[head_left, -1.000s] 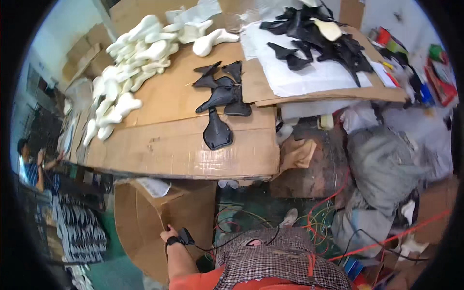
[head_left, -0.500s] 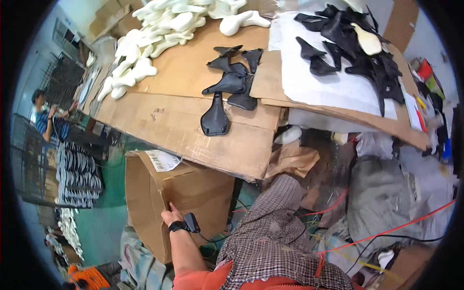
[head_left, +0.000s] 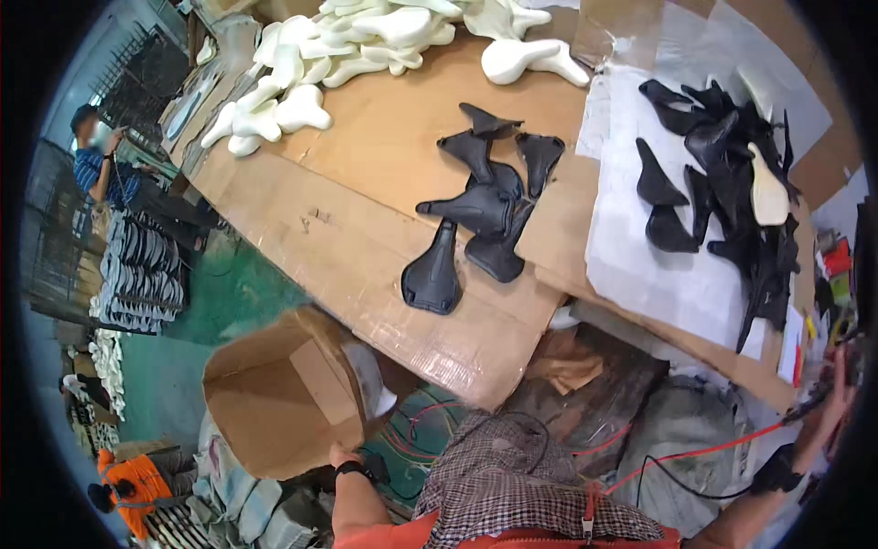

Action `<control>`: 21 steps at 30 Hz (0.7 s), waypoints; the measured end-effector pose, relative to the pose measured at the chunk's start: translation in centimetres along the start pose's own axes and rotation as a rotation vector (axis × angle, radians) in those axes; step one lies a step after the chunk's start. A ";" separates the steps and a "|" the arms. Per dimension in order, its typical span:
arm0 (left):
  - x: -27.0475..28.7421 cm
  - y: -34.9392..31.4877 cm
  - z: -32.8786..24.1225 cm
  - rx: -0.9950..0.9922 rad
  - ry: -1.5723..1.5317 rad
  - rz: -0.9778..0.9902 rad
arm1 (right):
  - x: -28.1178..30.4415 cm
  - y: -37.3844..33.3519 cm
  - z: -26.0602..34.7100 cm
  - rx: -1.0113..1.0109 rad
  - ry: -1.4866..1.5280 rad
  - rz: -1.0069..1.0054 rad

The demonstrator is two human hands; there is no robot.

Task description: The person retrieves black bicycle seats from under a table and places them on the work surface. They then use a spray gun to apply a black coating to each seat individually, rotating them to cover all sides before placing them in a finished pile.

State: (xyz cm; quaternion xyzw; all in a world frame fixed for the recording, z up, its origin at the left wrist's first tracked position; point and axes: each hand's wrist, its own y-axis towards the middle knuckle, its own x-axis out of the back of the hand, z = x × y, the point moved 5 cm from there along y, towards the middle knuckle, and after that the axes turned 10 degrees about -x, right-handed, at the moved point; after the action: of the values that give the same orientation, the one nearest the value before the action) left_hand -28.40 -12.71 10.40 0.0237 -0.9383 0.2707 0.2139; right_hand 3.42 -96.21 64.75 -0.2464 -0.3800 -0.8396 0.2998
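Note:
My left hand (head_left: 343,456) grips the lower rim of an open cardboard box (head_left: 274,403), which is tilted so its inside faces me. At the far right edge of the view, my right hand (head_left: 834,389) is closed on a dark tool (head_left: 807,403) where a red hose (head_left: 695,457) ends; its shape is partly hidden. Several black bike saddle covers (head_left: 471,210) lie on the cardboard-topped table (head_left: 366,274). A larger heap of black saddle covers (head_left: 732,165) is on the white sheet at right, with one cream saddle pad (head_left: 768,188) among them.
Cream foam saddle pads (head_left: 393,32) are piled at the table's back. A rack of saddles (head_left: 142,274) stands left, near a person in blue (head_left: 114,174). Another person in orange (head_left: 137,485) is at lower left. Grey sacks (head_left: 681,439) and cables lie below the table.
The cardboard box has tipped, so its open inside now shows. My right hand has come into view at the far right with the tool. The view has shifted, and a person in orange shows.

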 end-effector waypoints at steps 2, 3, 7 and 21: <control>-5.0 -5.2 -4.6 -0.225 0.281 -0.010 | -4.1 -1.1 0.5 -0.421 0.333 0.168; -8.7 -15.6 -13.8 -0.219 0.212 -0.167 | -5.3 -2.1 -0.1 -0.515 0.356 0.208; -20.5 -18.9 -21.4 -0.790 0.135 0.202 | -11.2 -4.5 2.7 -0.618 0.329 0.367; -50.4 -47.4 -24.5 -1.435 0.834 0.691 | -24.6 -7.0 7.2 -0.347 0.420 1.081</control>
State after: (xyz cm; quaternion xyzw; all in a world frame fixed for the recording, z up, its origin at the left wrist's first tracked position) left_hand 34.50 -44.01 31.79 -0.4995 -0.6827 -0.3446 0.4070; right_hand 17.11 -79.01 49.80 -0.2788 0.0087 -0.6486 0.7082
